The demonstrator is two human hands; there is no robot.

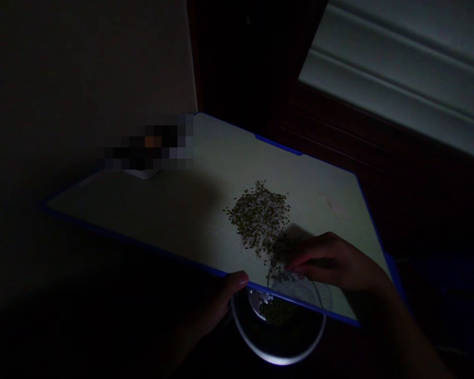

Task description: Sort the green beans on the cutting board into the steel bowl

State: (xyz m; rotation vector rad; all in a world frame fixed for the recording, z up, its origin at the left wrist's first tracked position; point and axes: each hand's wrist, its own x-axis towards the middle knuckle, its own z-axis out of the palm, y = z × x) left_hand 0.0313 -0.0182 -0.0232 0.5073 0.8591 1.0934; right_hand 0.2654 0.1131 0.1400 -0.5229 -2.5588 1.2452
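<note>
A pale board with a blue rim [174, 210] lies across a dark room scene. A heap of small greenish grains [260, 216] is spread on its right half. My right hand [332, 260] rests on the board by the heap's near edge, fingers stretched flat on the grains. Below the board's near edge a round clear bowl [278, 331] holds some of the same grains [278, 310]. My left hand [221, 300] grips the bowl's left rim, thumb at the board's edge.
A small white object [142, 172] stands at the board's far left, partly blurred out. A pale ribbed panel [398, 68] fills the upper right. Dark wood furniture [260, 63] stands behind the board. Everything else is in deep shadow.
</note>
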